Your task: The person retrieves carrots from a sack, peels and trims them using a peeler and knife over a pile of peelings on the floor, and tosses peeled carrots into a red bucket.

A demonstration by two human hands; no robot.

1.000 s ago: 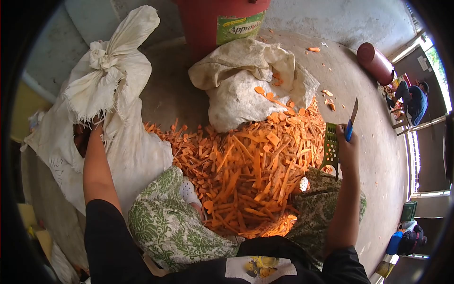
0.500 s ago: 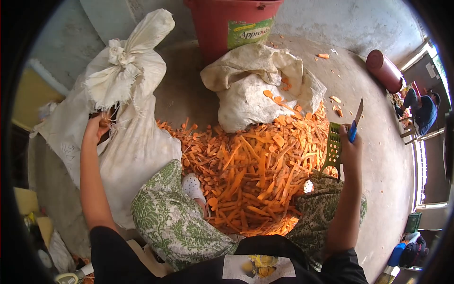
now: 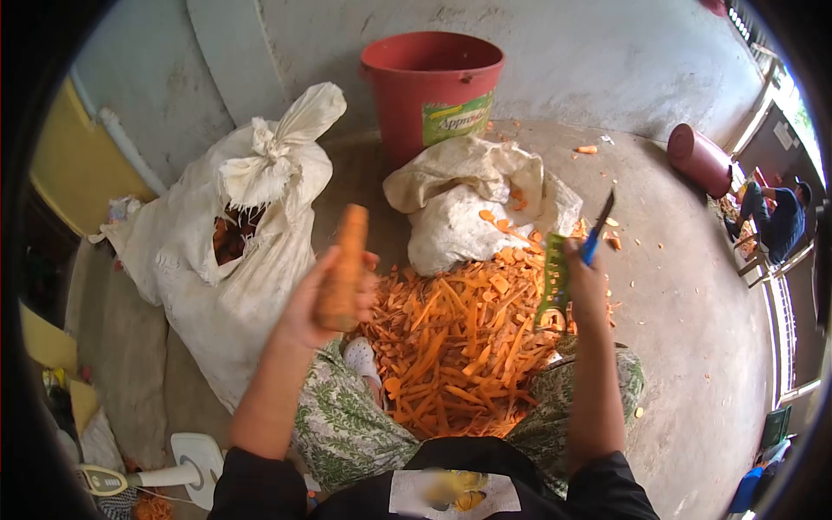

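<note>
My left hand [image 3: 322, 299] is wrapped round a large carrot [image 3: 347, 269], slightly blurred and held upright. In my right hand [image 3: 585, 273] are a green perforated peeler [image 3: 555, 277] and a knife with a blue handle [image 3: 591, 245], its blade pointing up. A heap of orange peelings and slices [image 3: 459, 338] lies on the floor between my legs, below both hands. To the left stands a tied white sack [image 3: 234, 321], with dark carrots [image 3: 232, 238] showing through a hole in its side.
Behind the heap lies a crumpled white sack [image 3: 446, 225], and a red bucket [image 3: 399, 113] stands by the wall. A dark red container [image 3: 700, 162] lies tipped at the right, near a seated person [image 3: 784, 221]. A white scale [image 3: 198, 464] is at lower left.
My left hand has come out of the sack's hole and moved right with a carrot in it. My right hand has shifted left with the peeler and knife. The view has tilted up.
</note>
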